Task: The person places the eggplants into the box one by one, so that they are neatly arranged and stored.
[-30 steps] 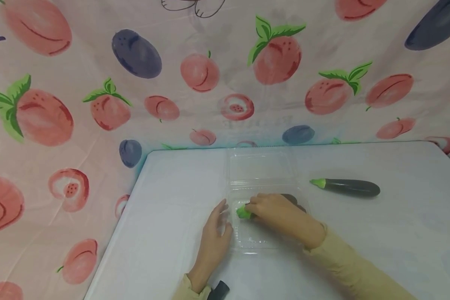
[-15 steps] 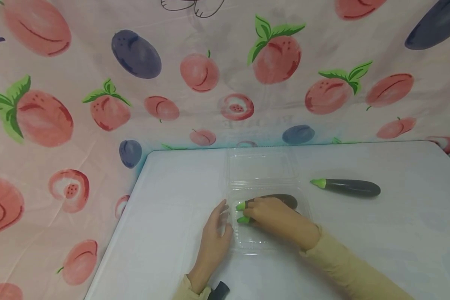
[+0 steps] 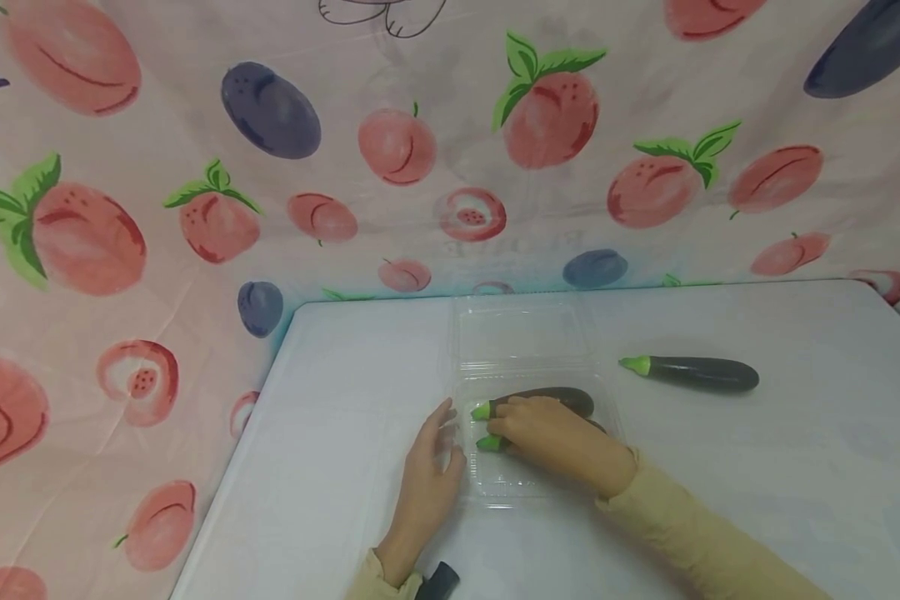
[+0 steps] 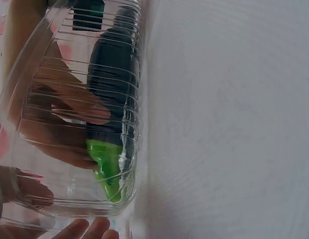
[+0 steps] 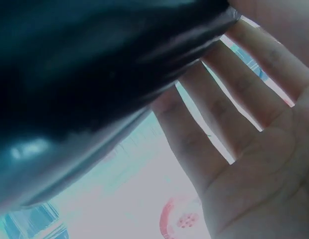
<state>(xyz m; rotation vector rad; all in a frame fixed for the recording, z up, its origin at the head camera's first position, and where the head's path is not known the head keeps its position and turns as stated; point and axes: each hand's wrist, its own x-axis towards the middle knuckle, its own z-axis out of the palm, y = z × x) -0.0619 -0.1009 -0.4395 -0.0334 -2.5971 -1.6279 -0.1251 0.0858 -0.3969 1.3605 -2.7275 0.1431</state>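
Observation:
A clear plastic clamshell container [image 3: 510, 493] stands on the table with its lid folded back. Inside it my right hand [image 3: 551, 433] holds a dark eggplant with a bright green stem end [image 3: 489, 443], mostly hidden under the hand. Just behind lies another eggplant [image 3: 576, 402], also in the container. The right wrist view has my fingers [image 5: 219, 104] against the glossy dark eggplant [image 5: 84, 84]. Along the container's left side rests my left hand [image 3: 429, 471], fingers relaxed. Through the ribbed plastic wall, the left wrist view reveals an eggplant [image 4: 109, 79] and right-hand fingers.
A third eggplant [image 3: 705, 374] lies on the white table to the right of the container. The transparent lid [image 3: 525, 333] lies toward the back edge of the table. Behind hangs a fruit-patterned cloth [image 3: 472, 125]. A black cylindrical thing [image 3: 438, 581] shows by the left wrist.
The held eggplant has shifted toward the near side of the container, and the eggplant behind has come into view. My right hand has eased slightly left; my left hand has stayed put.

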